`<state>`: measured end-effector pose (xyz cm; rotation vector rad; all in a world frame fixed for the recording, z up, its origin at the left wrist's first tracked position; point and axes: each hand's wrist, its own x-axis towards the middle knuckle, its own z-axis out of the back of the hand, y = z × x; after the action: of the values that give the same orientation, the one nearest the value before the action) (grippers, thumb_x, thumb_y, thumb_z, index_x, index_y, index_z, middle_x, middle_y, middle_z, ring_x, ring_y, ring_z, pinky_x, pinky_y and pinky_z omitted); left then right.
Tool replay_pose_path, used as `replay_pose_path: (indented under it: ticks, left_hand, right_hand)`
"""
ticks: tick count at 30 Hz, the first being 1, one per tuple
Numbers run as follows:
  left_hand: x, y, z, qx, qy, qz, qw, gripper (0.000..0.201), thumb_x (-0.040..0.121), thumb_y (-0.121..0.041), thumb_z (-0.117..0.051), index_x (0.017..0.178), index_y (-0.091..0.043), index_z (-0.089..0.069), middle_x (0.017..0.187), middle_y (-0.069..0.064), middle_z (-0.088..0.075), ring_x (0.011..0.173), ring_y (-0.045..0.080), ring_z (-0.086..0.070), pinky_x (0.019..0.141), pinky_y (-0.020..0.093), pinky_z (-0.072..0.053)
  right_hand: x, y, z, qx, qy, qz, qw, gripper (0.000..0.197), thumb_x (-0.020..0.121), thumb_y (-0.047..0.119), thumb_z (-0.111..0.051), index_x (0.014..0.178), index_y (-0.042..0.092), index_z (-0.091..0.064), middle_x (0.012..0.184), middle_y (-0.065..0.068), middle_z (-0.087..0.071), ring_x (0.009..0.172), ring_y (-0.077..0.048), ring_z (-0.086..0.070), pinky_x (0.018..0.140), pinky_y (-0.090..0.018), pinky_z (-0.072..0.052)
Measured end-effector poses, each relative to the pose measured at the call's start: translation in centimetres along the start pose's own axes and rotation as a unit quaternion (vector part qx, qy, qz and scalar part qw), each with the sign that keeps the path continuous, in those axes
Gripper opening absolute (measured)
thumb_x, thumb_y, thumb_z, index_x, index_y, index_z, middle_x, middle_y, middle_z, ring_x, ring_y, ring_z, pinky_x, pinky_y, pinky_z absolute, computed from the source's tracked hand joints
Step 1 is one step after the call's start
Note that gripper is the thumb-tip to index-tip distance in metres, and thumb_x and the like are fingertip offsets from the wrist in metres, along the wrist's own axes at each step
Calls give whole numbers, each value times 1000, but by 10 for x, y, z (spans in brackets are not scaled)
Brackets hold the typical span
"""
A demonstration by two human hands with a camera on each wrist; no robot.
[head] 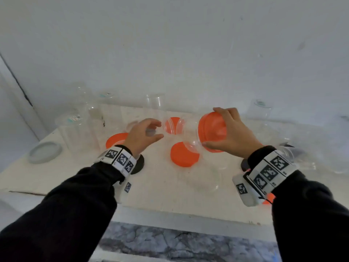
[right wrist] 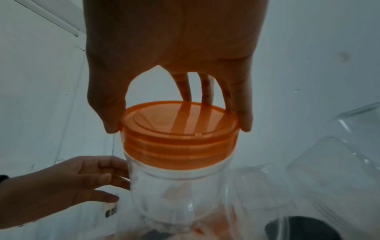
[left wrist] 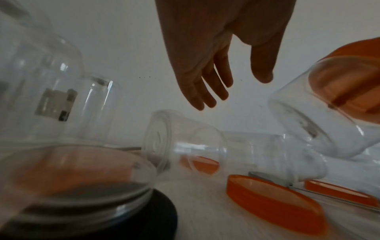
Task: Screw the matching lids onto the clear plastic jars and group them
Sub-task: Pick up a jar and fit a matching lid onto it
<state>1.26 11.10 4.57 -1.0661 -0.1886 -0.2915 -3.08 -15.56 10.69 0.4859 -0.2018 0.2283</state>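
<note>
Holding the jar (right wrist: 176,186) by its orange lid (right wrist: 179,129), my right hand (head: 231,132) has thumb and fingers curled round the lid's ribbed edge. The jar hangs tilted, its long axis slanting from that hand down towards my left hand (head: 144,134), which is the nearer one to its base. The left hand is half open, fingers loosely bent, gripping nothing, just beside the clear smooth wall. Below my hands, loose orange lids (head: 185,155) lie flat on the pale table (head: 56,178); further out, more clear jars (head: 78,133) stand or lie.
</note>
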Motion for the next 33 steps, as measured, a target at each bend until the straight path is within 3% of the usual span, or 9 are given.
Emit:
replay_pose_path:
  ticks: [2,8,13,16,20,27,33]
  left_hand:
    - [16,1,-2,61,-16,-20,998,39,81,-18,-69,118,-16,-55,118,-5,-56,108,7,-50,86,14,-37]
    - [56,20,-5,221,8,-39,974,53,79,-29,-72,125,-13,-51,136,3,-45,128,18,-36,102,24,-26]
    - [75,35,-9,337,60,20,939,89,69,-55,-71,141,-18,-34,152,0,-24,139,18,-20,114,42,-19]
    - [76,42,-13,380,96,54,918,97,68,-63,-68,145,-22,-26,152,-2,-24,138,18,-24,113,42,-20]
    - [78,41,-16,378,85,62,920,93,67,-63,-69,142,-24,-30,143,-3,-40,128,18,-39,109,34,-25]
    - [76,35,-17,347,59,64,934,89,65,-57,-74,139,-24,-37,138,-3,-44,126,18,-39,107,29,-20]
    - [80,38,-16,343,74,81,933,91,63,-59,-74,139,-24,-37,137,-5,-44,126,18,-38,110,33,-20]
  right_hand:
    - [12,-9,7,12,-24,-8,1000,101,58,44,-81,141,25,-27,136,-1,-26,118,-24,-44,94,-44,-45]
    - [64,-27,24,40,-61,-16,997,98,60,36,-84,140,21,-29,138,-2,-25,120,-26,-41,96,-42,-43]
    - [110,-35,24,42,-50,-4,998,98,61,35,-84,140,21,-28,139,-3,-24,121,-28,-40,94,-40,-42]
    - [138,-36,17,28,-29,12,999,98,61,37,-84,141,20,-28,140,-4,-24,122,-30,-39,96,-44,-43]
    - [180,-37,7,10,3,34,999,99,61,38,-84,140,21,-29,140,-5,-24,123,-31,-39,97,-47,-42]
    - [251,-26,-17,-58,78,61,993,99,61,42,-83,141,23,-28,141,-5,-23,121,-34,-43,94,-45,-44]
    - [300,-21,-43,-131,162,64,976,99,64,44,-81,143,21,-26,140,-6,-26,116,-36,-47,90,-44,-46]
